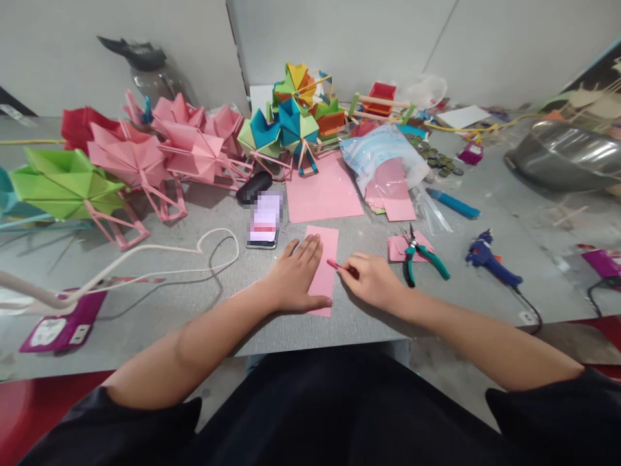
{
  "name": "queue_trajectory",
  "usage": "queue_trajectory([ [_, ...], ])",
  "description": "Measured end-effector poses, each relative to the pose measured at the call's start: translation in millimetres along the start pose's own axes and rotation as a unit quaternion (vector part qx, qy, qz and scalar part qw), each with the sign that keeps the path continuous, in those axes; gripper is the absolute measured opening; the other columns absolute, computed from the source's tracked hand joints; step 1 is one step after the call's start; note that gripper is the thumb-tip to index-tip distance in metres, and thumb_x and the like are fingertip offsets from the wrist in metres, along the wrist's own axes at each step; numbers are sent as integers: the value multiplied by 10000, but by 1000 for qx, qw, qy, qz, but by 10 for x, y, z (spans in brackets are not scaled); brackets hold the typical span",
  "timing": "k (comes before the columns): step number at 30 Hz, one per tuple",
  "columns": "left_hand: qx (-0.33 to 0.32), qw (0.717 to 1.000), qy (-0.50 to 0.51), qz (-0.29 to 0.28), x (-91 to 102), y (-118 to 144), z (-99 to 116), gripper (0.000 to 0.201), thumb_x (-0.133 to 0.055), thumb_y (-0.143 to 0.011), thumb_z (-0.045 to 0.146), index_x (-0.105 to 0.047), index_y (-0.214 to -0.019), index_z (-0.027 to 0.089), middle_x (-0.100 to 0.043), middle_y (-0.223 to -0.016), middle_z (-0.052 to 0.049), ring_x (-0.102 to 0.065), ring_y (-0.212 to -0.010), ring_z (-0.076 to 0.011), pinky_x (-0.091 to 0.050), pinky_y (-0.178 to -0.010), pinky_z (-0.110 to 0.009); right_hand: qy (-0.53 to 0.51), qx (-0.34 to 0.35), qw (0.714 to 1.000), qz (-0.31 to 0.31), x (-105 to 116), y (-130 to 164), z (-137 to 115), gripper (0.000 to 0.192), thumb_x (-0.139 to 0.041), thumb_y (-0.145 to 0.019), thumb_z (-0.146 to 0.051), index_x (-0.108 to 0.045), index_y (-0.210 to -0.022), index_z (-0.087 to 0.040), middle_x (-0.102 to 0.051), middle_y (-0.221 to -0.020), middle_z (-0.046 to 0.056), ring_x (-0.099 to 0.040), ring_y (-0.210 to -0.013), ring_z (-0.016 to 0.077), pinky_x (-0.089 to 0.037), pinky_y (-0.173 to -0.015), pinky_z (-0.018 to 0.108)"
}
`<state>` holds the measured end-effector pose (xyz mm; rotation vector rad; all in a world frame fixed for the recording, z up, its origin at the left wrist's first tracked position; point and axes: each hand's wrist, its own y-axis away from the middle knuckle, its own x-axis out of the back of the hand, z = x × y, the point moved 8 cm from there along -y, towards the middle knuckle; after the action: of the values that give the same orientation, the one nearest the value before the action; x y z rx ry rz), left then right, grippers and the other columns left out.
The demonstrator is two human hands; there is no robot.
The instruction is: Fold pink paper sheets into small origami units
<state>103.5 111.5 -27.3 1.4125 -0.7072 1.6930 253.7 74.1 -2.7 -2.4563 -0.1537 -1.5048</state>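
Note:
My left hand lies flat with its fingers stretched out, pressing on a pink paper strip that is set lengthwise away from me. Just right of that strip, my right hand is closed in a pinch. From its fingertips a thin, darker pink stick-like piece points at the strip's right edge; its exact kind is unclear, and its other end is hidden in the fingers. Beyond the strip rests a larger pink paper sheet. Green-handled pliers lie on small pink paper pieces to the right.
A phone and a black case lie left of the sheet. Folded paper wheels line the back left. A plastic bag, blue cutter, blue glue gun and metal bowl are rightward. A white cable crosses the left.

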Motion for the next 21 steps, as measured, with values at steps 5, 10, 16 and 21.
queue_trajectory([
  [5,-1,1000,8,2,-7,-3,-9,1285,-580,-892,863,-174,-1740,-13,-98,-1830,-319,-77,-1735,-441,-14,-1384,-564,82,-77,994,-9,38,-347,211,231,-614,-1011,-215,-687,-792,-211,-754,-842,81,-681,-800,224,-444,-748,326],
  [10,-8,1000,13,12,-24,5,-16,1284,-600,-886,857,-175,-1746,4,-91,-1831,-314,-82,-1735,-442,-24,-1384,-572,130,-132,983,-10,101,-653,358,237,-593,-1032,-229,-759,-867,-194,-820,-953,123,-734,-898,260,-456,-771,335],
  [16,-2,998,52,22,9,8,-47,1035,-536,-1017,721,-260,-1729,21,-148,-1827,-301,-110,-1733,-433,-95,-1385,-630,190,-176,966,-22,308,-814,517,299,-545,-1082,-242,-818,-1013,-141,-824,-1068,189,-759,-986,303,-482,-823,361],
  [21,27,968,212,132,160,53,-249,621,-421,-1124,386,-368,-1694,145,-257,-1830,-230,-216,-1727,-348,-267,-1378,-615,231,-164,959,-7,437,-724,416,322,-519,-1094,-217,-804,-1155,-79,-765,-1237,272,-702,-1181,369,-502,-963,431],
])
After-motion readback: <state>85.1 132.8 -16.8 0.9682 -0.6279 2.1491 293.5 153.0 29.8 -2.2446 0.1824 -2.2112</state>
